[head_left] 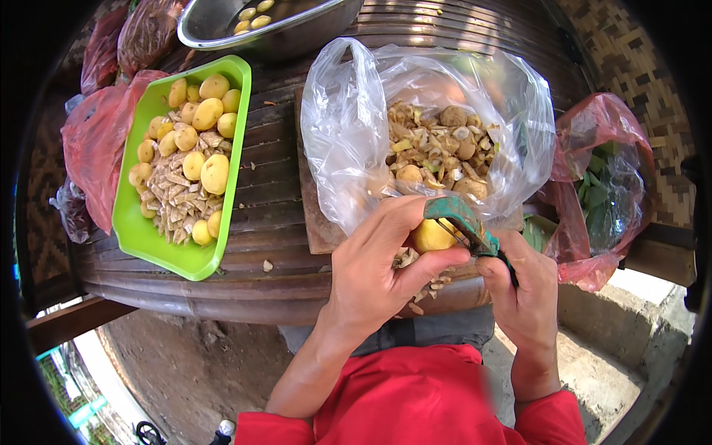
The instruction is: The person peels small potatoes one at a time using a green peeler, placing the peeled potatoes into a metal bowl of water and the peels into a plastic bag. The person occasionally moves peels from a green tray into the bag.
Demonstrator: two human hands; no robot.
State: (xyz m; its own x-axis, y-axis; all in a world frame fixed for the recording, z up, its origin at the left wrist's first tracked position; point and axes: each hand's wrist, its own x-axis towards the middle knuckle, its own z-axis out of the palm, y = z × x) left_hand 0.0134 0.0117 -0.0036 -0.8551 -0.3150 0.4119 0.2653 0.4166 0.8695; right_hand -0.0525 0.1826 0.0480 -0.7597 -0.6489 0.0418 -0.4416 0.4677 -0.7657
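A yellow potato (432, 236) is held in my left hand (378, 259), thumb below it and fingers curled over its far side. My right hand (523, 285) grips a green peeler (460, 222), its blade lying against the potato. Just beyond my hands, a clear plastic bag (345, 141) lies spread, holding brown peelings (437, 144) and some unpeeled potatoes. Small peel scraps (430, 285) lie below my hands at the table's edge. To the left, a lime green tray (237, 170) holds peeled potatoes (215, 173) and chopped tempeh-like pieces (178, 196).
A metal basin (297, 37) with potatoes in water stands at the far edge. Under the clear bag is a wooden board (315, 215) on the slatted bamboo table (271, 148). Red plastic bags flank both sides; the right one (608, 141) contains green leaves.
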